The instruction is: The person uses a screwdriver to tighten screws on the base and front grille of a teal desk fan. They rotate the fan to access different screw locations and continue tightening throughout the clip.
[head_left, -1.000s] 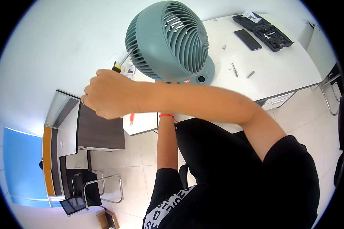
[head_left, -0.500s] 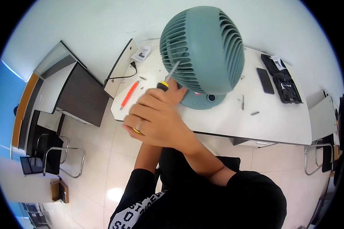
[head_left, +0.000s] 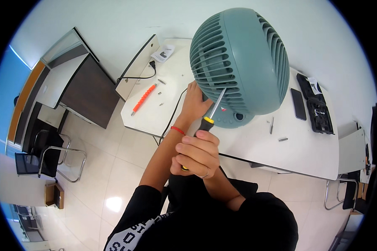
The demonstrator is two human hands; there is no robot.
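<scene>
Two hands on this one: my right hand point(head_left: 195, 154) is clenched around the black-and-yellow handle of a screwdriver point(head_left: 208, 118), with the shaft angled up so the tip meets the rear grille of the teal fan point(head_left: 243, 58). My left hand point(head_left: 195, 101) is pressed against the fan's lower left side, fingers partly hidden behind it, so I can't tell how tight the grip is. That fan stands on the white table point(head_left: 305, 146), and an orange tool point(head_left: 143, 98) lies off to the left, a black tool case point(head_left: 318, 111) over on the right.
</scene>
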